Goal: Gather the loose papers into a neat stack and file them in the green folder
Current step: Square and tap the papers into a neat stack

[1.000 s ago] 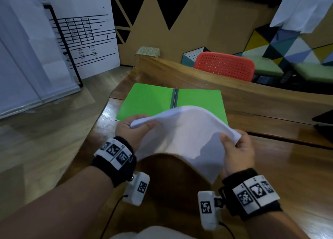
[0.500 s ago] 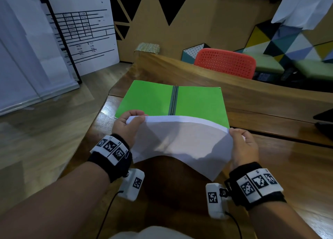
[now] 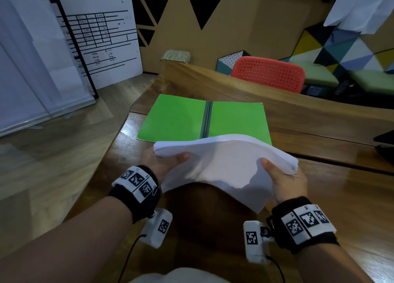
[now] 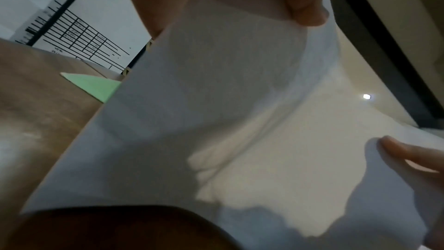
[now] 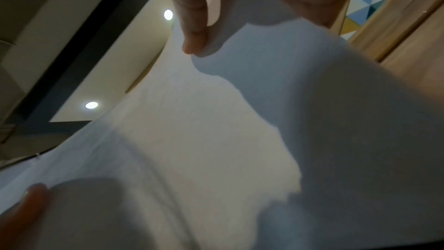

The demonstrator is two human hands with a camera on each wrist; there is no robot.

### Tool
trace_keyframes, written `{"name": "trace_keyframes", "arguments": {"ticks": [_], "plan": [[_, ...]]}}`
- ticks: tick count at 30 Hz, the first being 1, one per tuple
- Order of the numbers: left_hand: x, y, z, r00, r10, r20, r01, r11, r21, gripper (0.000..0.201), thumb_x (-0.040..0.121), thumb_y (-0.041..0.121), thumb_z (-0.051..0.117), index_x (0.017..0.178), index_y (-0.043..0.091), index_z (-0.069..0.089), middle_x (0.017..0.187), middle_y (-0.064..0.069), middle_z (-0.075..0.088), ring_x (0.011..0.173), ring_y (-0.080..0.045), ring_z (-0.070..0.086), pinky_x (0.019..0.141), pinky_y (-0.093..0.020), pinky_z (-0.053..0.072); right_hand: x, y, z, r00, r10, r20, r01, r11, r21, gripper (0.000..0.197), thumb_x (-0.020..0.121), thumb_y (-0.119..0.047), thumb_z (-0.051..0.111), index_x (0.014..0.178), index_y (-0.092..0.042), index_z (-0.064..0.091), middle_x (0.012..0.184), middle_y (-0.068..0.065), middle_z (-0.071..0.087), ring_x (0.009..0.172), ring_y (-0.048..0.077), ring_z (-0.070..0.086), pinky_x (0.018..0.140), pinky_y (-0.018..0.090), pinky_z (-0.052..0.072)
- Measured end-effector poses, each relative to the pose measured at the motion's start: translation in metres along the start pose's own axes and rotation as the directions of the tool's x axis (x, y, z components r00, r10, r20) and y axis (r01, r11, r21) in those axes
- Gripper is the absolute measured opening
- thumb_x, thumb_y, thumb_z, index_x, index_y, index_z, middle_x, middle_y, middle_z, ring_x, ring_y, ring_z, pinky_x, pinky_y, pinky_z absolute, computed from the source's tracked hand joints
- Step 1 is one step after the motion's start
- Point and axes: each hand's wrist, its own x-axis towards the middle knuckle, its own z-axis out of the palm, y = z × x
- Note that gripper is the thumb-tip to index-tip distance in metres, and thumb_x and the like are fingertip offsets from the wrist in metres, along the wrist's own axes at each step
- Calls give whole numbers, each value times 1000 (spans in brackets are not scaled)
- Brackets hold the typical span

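Papers (image 3: 221,167) are up in the air in your two hands, bent in a hump, just in front of the green folder (image 3: 177,118). Your left hand (image 3: 164,165) grips the left edge, thumb on top. Your right hand (image 3: 285,182) grips the right edge the same way. That folder lies open and flat on the shiny brown wood counter (image 3: 341,186). Behind the counter stands a red chair (image 3: 268,73), and a white board (image 3: 102,37) with black lines leans at the left.

Lying open and flat on table: green folder (image 3: 177,118). Sagging, held aloft just before it: white papers (image 3: 221,167).
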Motion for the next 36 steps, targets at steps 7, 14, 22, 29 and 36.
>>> {"name": "trace_keyframes", "arguments": {"ticks": [7,14,22,29,36], "plan": [[1,9,0,997,-64,-45,66,996,65,22,69,21,79,75,19,58,73,5,62,61,-2,54,45,-9,42,-13,-6,-2,1000,1,19,0,999,-49,39,74,-4,75,111,-6,63,96,8,65,85,22,60,79,27,44],[-16,52,-1,901,430,57,-351,644,680,133,33,81,65,144,34,8,157,6,11,145,-17,12,118,-52,11,-35,-47,8,906,-327,269,404,859,-315,26,72,-13,78,63,-36,72,62,-22,69,65,-2,65,69,18,53],[-41,103,17,676,476,563,-736,397,548,21,79,39,66,82,18,68,59,11,55,66,-12,54,60,-22,41,-69,-110,23,664,-530,527,748,477,-462,19,71,-34,76,80,-17,75,73,3,74,71,21,66,65,35,49],[-32,89,-7,816,495,297,-566,787,244,12,72,15,76,65,18,66,63,-5,65,51,-2,56,50,-14,45,-19,-107,-7,895,-119,429,396,652,-646,22,63,-28,83,70,-17,65,69,8,65,70,29,60,68,37,48],[-29,60,-8,953,274,126,-276,961,-5,12,70,12,77,77,4,72,65,-4,70,57,-13,62,50,-21,52,-30,-75,12,915,-133,381,45,972,229,28,71,2,65,97,-9,65,83,1,76,79,19,71,73,34,58]]}}
